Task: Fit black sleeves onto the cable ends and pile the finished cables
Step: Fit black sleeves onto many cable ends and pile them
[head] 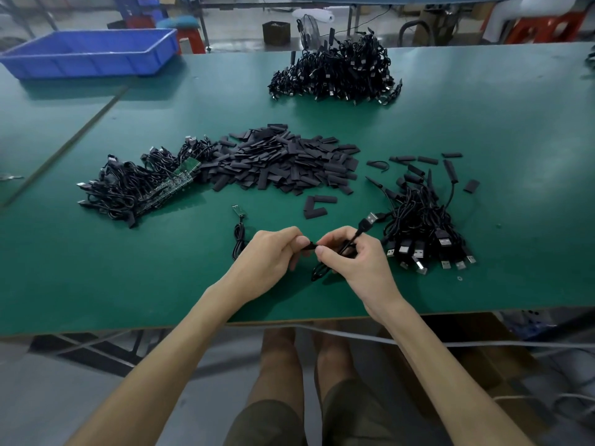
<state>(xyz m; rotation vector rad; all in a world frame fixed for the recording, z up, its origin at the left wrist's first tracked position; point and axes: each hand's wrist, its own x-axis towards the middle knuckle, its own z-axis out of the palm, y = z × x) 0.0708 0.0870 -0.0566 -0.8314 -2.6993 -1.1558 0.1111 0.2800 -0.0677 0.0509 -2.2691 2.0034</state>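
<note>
Left hand (273, 254) pinches a black sleeve (308, 245) onto the cable (367, 222) gripped in the right hand (360, 265). Sleeve heap (283, 162) lies beyond both hands, cable pile (425, 226) just right.

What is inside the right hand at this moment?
The right hand grips a coiled black cable: its USB plug sticks out above, a loop hangs below. Its fingers cover the rest of the coil; the end pinched by the left hand is mostly hidden.

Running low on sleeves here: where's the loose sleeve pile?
Head view: the loose sleeve pile lies mid-table, between the green-board cable heap on the left and the sleeved cables on the right.
</note>
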